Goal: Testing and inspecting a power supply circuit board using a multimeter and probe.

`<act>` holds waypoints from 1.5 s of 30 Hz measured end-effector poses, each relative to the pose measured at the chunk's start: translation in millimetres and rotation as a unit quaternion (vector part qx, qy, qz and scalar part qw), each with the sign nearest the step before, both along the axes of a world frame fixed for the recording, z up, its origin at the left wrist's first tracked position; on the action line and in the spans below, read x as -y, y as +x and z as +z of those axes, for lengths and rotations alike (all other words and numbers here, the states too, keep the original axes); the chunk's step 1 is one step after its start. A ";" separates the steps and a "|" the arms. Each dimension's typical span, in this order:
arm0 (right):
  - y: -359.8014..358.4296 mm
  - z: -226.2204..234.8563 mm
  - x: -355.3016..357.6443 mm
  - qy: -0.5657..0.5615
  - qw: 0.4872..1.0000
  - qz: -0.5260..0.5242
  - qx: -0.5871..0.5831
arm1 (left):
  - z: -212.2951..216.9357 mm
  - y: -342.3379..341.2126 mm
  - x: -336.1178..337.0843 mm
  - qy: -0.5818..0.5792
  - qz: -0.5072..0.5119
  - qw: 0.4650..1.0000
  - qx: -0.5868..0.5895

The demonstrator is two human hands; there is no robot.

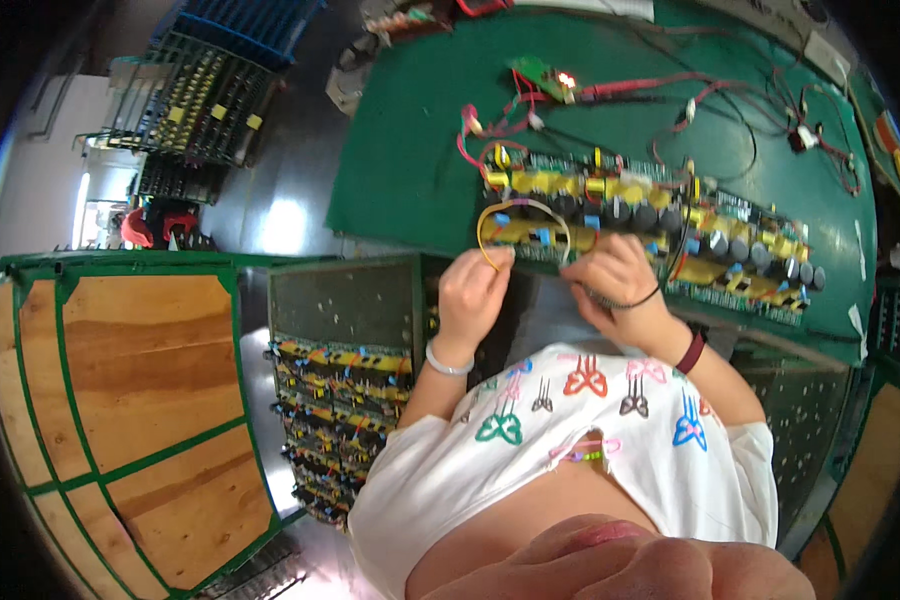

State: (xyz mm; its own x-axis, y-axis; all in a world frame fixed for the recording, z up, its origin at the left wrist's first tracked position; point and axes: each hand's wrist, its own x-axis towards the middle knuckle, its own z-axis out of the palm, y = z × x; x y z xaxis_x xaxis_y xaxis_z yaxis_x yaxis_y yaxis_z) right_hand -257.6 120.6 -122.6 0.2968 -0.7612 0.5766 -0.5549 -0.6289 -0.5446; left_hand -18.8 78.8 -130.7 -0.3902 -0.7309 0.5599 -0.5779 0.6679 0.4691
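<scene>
A looped wire (480, 231), yellow on one side and whitish on the other, arches between my hands over the near edge of a long populated circuit board (625, 190). My left hand (473, 298) pinches its yellow end between thumb and fingers. At the whitish end, my right hand (617, 282) is closed, fingertips together on the wire. Yellow transformers, black capacitors and small blue parts crowd the board. A second, similar board (750, 245) adjoins it on the right, close to my right hand.
A small green circuit board (542, 76) with a glowing red light lies toward the back, joined to red and black cables (660, 85). All rest on a green work mat (400, 150). Racks of boards (340, 415) stand at left, beside wooden panels (160, 350) in green frames.
</scene>
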 end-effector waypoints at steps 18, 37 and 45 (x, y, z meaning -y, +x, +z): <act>-0.9 -18.2 -4.3 0.003 1.000 -0.020 0.013 | -12.4 -0.4 -3.1 -0.010 0.024 0.999 -0.021; -1.0 -15.3 0.3 0.004 1.000 -0.026 -0.001 | -11.1 -1.3 2.6 -0.019 0.014 1.000 -0.009; -1.5 -10.6 -1.4 0.002 1.000 -0.016 -0.016 | -4.9 -3.0 -1.1 -0.002 0.017 1.000 0.015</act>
State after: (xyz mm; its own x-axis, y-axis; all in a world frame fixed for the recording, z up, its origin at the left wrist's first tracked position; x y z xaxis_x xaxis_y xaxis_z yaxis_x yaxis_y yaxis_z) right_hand -259.1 122.0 -133.2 0.2908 -0.7728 0.5641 -0.5911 -0.6087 -0.5292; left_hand -21.8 79.9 -135.6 -0.3823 -0.7419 0.5509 -0.6140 0.6495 0.4486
